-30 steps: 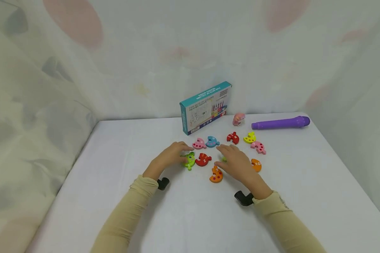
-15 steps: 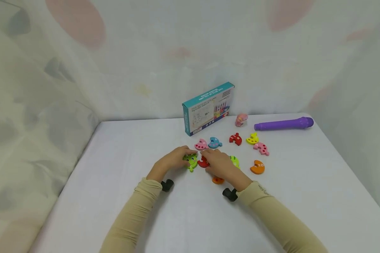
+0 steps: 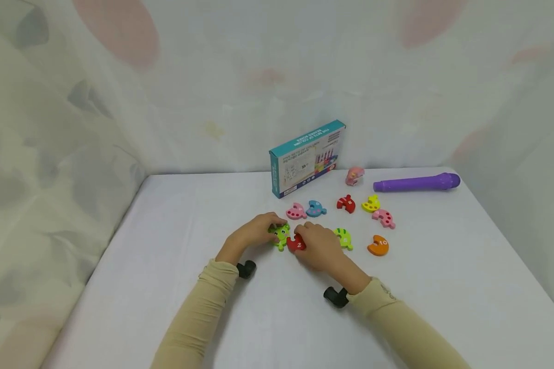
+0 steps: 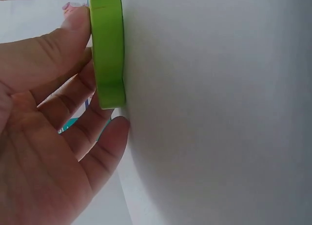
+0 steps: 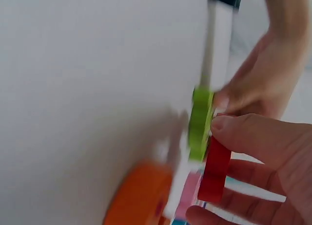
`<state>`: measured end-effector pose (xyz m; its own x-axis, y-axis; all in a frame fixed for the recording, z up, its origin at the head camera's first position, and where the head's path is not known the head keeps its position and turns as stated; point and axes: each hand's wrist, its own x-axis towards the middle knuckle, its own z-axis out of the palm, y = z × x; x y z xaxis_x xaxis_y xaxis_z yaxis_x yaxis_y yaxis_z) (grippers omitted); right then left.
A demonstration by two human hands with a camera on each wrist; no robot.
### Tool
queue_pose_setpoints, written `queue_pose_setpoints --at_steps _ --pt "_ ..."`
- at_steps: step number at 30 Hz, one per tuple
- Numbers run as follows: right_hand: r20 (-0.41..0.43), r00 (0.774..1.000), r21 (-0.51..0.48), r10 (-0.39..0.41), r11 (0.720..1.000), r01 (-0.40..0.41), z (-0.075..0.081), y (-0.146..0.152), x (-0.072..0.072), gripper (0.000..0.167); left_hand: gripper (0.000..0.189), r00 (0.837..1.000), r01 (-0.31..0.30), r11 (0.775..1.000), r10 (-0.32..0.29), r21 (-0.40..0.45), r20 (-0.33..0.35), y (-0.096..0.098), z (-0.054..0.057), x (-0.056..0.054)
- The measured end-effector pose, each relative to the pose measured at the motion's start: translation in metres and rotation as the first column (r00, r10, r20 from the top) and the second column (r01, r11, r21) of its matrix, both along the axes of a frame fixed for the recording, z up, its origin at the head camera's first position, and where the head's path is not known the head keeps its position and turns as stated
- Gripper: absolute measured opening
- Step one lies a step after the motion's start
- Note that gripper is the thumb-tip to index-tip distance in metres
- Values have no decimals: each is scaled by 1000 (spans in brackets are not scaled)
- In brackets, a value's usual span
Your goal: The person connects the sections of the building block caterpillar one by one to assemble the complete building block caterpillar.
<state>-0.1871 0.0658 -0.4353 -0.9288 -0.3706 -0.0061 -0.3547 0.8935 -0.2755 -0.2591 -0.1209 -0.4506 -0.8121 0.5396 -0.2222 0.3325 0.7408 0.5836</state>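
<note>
My left hand [image 3: 254, 231] pinches a green puzzle piece with a smiling face [image 3: 281, 234] between thumb and fingers. The left wrist view shows the plain edge of this green piece [image 4: 108, 49] standing out past the thumb. Right beside it, my right hand [image 3: 322, 248] grips a red puzzle piece numbered 2 [image 3: 295, 243], partly covered by the fingers. In the right wrist view the thumb lies on the red piece [image 5: 214, 169], which overlaps the green one [image 5: 200, 122]. An orange piece [image 5: 141, 196] shows below the right hand there; in the head view that hand hides it.
Pink [image 3: 296, 211] and blue [image 3: 316, 208] pieces lie behind the hands. To the right are a striped green piece [image 3: 343, 238], an orange 10 [image 3: 378, 245] and several others. A box [image 3: 307, 160], a pink figure [image 3: 354, 176] and a purple microphone [image 3: 417, 183] stand or lie farther back.
My right hand has moved left from above the orange and striped green pieces and taken hold of the red 2, bringing it slightly nearer me. My left hand stays at the green face piece.
</note>
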Motion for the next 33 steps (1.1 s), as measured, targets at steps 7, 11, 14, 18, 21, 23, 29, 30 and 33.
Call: queue_pose_setpoints --at_steps 7,11,14,18,21,23,29,30,33 --pt "-88 996 15 19 1000 -18 -7 -22 18 46 46 1000 4 999 -4 40 -5 -1 -2 1" --pt "-89 996 11 -20 1000 21 -11 -29 19 50 44 1000 17 999 -16 42 -19 -1 -1 2" --pt "-89 995 12 -52 999 53 -11 -33 19 52 43 999 24 999 -22 43 -32 -2 -1 2" --pt "-94 993 23 -72 997 75 -11 -37 20 54 42 999 24 998 -22 49 -33 -3 -1 2" --pt "-85 993 26 -84 996 87 -11 -38 22 55 43 999 29 998 -28 59 -29 -4 -2 3" --pt "-80 993 33 -89 995 92 -11 -38 24 56 43 999 32 998 -31 58 -27 -4 -3 4" --pt "-88 992 49 -87 995 92 -10 -38 25 55 43 1000 13 999 -12 38 -20 -4 -2 5" --pt "-88 992 49 -88 994 93 -11 -38 24 55 43 1000 9 999 -8 42 -19 -4 -1 5" --pt "-70 993 48 -97 994 101 -11 -39 23 56 43 1000 2 998 -1 58 -11 -3 1 5"
